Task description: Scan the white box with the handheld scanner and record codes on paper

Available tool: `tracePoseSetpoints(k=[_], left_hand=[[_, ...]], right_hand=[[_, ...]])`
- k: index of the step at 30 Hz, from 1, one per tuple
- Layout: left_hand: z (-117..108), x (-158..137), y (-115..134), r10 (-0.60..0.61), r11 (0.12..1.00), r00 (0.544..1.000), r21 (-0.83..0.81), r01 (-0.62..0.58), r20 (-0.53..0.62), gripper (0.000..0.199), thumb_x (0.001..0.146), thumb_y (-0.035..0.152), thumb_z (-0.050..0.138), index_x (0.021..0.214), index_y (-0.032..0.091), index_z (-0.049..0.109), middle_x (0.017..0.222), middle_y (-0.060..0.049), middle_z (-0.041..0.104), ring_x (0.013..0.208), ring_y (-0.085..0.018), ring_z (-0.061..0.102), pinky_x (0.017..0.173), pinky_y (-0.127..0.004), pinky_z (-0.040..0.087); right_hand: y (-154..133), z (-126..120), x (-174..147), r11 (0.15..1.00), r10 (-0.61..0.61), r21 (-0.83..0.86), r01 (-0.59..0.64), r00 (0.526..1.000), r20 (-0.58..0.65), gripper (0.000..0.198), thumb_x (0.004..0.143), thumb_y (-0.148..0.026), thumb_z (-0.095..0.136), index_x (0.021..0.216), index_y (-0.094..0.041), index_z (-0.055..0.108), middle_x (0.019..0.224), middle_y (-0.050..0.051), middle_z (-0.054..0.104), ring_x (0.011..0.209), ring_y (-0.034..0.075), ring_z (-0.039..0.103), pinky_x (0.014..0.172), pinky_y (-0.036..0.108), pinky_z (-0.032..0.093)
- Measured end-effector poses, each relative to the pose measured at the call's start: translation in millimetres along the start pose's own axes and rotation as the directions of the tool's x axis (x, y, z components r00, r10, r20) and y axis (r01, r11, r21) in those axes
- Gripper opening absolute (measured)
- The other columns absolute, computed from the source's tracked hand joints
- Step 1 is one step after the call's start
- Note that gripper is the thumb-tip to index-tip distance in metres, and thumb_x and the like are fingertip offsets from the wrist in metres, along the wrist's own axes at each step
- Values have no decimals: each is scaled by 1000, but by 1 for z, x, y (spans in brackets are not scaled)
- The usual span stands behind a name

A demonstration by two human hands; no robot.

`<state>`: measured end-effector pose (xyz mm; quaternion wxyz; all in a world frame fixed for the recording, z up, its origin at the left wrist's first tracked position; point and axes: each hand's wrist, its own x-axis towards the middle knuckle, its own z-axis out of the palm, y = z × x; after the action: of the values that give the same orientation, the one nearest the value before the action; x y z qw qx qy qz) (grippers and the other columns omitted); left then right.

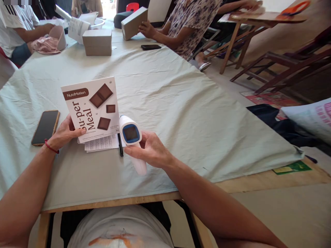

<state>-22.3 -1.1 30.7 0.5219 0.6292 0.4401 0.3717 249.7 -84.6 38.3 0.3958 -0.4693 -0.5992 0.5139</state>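
On the near side of the cloth-covered table (165,100), your left hand (63,134) grips the NutriMotion pack (90,109), tilted up. Your right hand (156,150) grasps the white thermometer (131,134) just right of it; screen looks blank, hard to tell. Phone (46,127) lies left, pen (120,146) between your hands.

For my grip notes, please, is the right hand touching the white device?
Touching: the head view shows the right hand gripping the white device by its handle.
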Motion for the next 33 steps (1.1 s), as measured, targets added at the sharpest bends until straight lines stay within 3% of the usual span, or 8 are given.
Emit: tracePoseSetpoints(k=[5,9,13,18,24,26,29,33], left_hand=[[0,-1,2,-5,1000,1000,21,5,1,64,56,37,90,109,19,57,105,-8,72,105,-32,67,93,-44,57],[-1,0,0,-4,1000,1000,19,3,14,66,56,37,90,110,20,57,108,-9,72,106,-33,67,93,-44,58],[-2,1,-3,5,1000,1000,8,-6,28,68,55,36,90,112,20,56,110,-9,71,106,-32,67,91,-42,58],[0,0,-1,7,1000,999,2,-7,41,64,55,36,90,107,19,56,107,-9,72,106,-33,67,88,-41,60],[0,0,-1,29,999,998,-30,-27,58,64,57,33,89,109,20,55,109,-9,71,109,-35,66,88,-43,60],[0,0,-3,33,999,998,-34,-31,62,64,57,33,89,110,20,55,111,-10,71,109,-35,65,89,-44,59],[-1,0,-7,28,999,998,-48,-25,51,66,57,33,89,112,19,54,112,-11,70,109,-35,65,90,-44,58],[-6,2,-13,68,996,997,-63,-70,-35,65,59,31,89,110,19,52,112,-10,69,107,-31,66,90,-41,58]], right_hand=[[0,-2,0,995,-50,-92,49,999,-19,25,62,-39,69,63,-20,52,60,-2,53,57,12,46,52,25,35],[9,-13,10,977,-93,-201,63,985,-146,24,66,-41,67,71,-19,59,66,0,57,62,15,50,57,27,38],[28,-27,27,908,-116,-418,-24,945,-307,26,69,-40,67,85,-20,66,75,2,62,71,18,54,63,29,39],[50,-27,43,853,-41,-494,-166,923,-382,45,68,-35,68,109,-19,63,87,6,69,77,22,62,67,32,45],[55,-20,49,548,-149,-816,-182,939,-310,32,76,-34,68,105,-18,67,104,13,67,96,30,61,79,38,47],[53,-18,46,495,-241,-860,-129,930,-278,32,78,-32,68,105,-16,67,113,16,63,104,32,58,84,40,46],[49,-12,38,508,-370,-861,27,909,-190,19,85,-28,59,97,-17,67,111,15,64,101,27,60,85,36,45],[49,3,29,597,-259,-792,130,965,-37,14,85,-33,60,86,-19,65,82,5,67,70,17,60,68,30,44]])
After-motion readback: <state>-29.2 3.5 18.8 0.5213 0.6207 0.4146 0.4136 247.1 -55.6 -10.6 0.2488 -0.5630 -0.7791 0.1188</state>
